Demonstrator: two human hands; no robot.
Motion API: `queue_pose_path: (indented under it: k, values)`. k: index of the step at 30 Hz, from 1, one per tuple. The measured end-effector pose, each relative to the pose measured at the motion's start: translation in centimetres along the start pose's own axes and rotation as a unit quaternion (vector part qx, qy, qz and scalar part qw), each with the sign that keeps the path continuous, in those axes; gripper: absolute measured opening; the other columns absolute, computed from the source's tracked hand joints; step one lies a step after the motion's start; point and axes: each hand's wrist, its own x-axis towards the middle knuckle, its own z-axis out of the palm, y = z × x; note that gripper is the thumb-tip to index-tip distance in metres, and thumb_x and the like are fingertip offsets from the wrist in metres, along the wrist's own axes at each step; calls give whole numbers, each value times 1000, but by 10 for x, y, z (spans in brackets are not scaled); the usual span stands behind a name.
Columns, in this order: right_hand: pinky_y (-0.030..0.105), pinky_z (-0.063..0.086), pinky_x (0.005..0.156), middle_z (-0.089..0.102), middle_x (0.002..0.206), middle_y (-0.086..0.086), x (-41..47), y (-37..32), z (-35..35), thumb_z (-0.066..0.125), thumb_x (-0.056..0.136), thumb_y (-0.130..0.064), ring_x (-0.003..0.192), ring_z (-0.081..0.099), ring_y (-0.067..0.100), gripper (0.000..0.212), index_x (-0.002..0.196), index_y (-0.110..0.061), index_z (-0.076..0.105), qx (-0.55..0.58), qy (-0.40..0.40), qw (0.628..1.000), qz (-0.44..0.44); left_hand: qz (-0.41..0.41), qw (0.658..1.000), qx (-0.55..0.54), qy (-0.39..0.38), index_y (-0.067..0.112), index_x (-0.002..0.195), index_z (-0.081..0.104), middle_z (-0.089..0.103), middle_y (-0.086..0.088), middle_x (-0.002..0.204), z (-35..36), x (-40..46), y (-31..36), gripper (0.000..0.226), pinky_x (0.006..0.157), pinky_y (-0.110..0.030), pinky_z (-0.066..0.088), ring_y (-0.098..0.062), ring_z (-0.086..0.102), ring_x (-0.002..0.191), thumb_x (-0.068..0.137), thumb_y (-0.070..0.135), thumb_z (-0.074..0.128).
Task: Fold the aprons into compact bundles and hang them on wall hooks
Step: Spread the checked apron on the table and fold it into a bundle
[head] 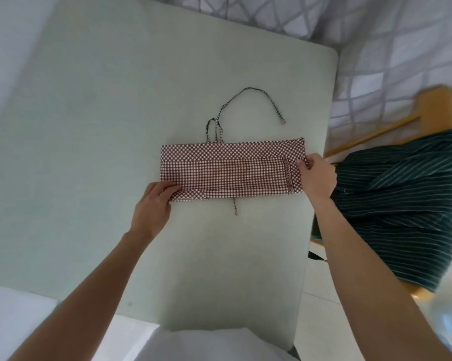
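Observation:
A red-and-white checked apron (232, 173) lies folded into a long flat strip across the pale table (102, 126). Its thin strap (243, 100) loops away from the far edge, and a short tie end (235, 208) sticks out from the near edge. My left hand (154, 201) pinches the strip's near left corner, fingers tucked under the cloth. My right hand (314, 175) grips the strip's right end, next to a lace trim line (288, 175).
A dark green striped apron (402, 199) is draped over a wooden chair (438, 108) just off the table's right edge. A patterned curtain (376, 35) hangs behind. White cloth (206, 345) lies at the table's near edge.

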Motion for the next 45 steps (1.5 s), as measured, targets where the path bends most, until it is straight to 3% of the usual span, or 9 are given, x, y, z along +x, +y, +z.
queue_pose_path:
  k: [7,10,15,22,27,30,34,40,45]
  values:
    - [44,42,90,59,115,16,-1,3,12,57,90,-25,104,54,33,31,117,-10,51,-57,20,998,-30,-85,996,-28,-19,19,113,66,60,-2,120,-21,18,12,42,87,-40,48,-26,52,111,75,0,60]
    - [39,38,91,55,118,14,-26,-6,14,58,88,-21,106,48,30,31,117,-11,54,-66,86,983,-146,-120,987,-98,51,14,123,57,52,-13,125,-27,53,0,42,88,-47,50,-32,53,110,82,3,58]
    - [34,36,82,57,111,2,-107,-40,47,49,90,-33,99,49,21,29,111,-18,62,-50,-5,934,-353,-98,992,-52,-62,14,125,57,55,-13,126,-26,102,-11,34,98,-41,39,-32,50,115,91,13,53]
    - [54,24,106,52,134,-1,-112,-15,56,24,96,-43,127,44,21,47,125,-27,57,-127,-71,950,-276,-160,972,-80,-153,22,89,65,69,4,86,-43,55,-15,10,76,-26,46,-14,64,82,81,27,69]
    - [52,30,101,50,132,11,-103,-14,48,56,90,-27,121,46,30,28,115,-19,64,-137,-5,951,-277,-134,935,-201,-261,31,87,61,69,14,78,-37,-24,9,18,73,-20,53,2,65,71,76,30,75]
    - [44,37,96,56,118,11,-111,-14,51,63,85,-11,110,51,28,31,116,-12,61,-94,-16,946,-311,33,983,-101,-153,25,102,54,61,7,97,-26,-54,12,34,76,-23,49,-9,59,86,74,21,73]
    - [42,42,93,63,105,10,-122,-6,53,62,77,7,97,60,30,31,105,-7,61,-68,-54,936,-342,247,959,17,-138,18,106,61,62,-2,111,-15,-62,6,48,90,-33,47,-22,58,105,60,10,75]
    - [42,36,101,60,111,7,-116,2,42,65,76,-10,105,57,25,32,107,-9,60,-111,-93,902,-406,176,975,35,-128,12,84,67,68,-2,75,-17,-49,23,8,54,-27,52,-22,64,61,77,15,64]
    - [38,30,98,58,115,1,-107,19,39,71,74,-23,111,53,22,35,107,-14,61,-78,-133,884,-442,56,996,-5,-67,25,88,71,71,10,79,-24,-85,50,34,55,-22,47,-12,65,66,82,40,41]
